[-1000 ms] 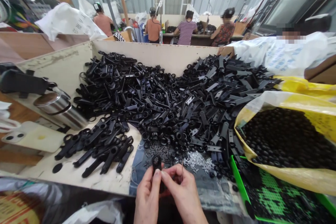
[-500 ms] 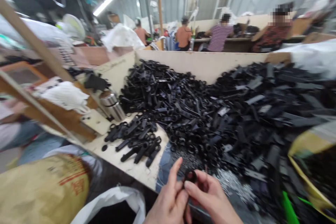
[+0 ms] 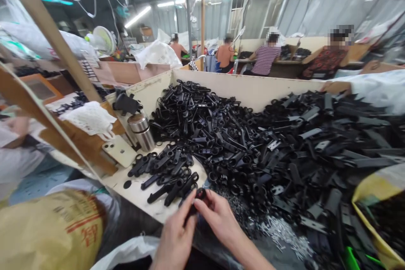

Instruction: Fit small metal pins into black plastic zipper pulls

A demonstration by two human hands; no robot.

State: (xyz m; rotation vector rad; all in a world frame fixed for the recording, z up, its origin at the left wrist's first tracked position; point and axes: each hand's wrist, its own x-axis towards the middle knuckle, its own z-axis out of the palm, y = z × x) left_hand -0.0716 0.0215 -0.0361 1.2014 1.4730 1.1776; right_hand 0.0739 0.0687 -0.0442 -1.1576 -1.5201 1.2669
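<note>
Low in the head view, my left hand (image 3: 175,236) and my right hand (image 3: 218,217) meet, both pinched on one small black plastic part (image 3: 198,196) with a round end. They hover over the near edge of the cream work table (image 3: 139,196). Just beyond the fingers lies a small group of assembled black handles (image 3: 167,171). A large heap of loose black plastic pieces (image 3: 259,139) fills the table behind. Small silver pins (image 3: 281,234) lie scattered to the right of my right hand.
A steel flask (image 3: 141,131) and a phone (image 3: 118,150) sit at the table's left edge. A tan printed sack (image 3: 50,232) stands at lower left. A yellow bag (image 3: 376,190) is at right. Several people work at a bench at the back (image 3: 265,57).
The view has swung left and the blur has gone. My hands have shifted left with the black part, now nearer the group of assembled handles.
</note>
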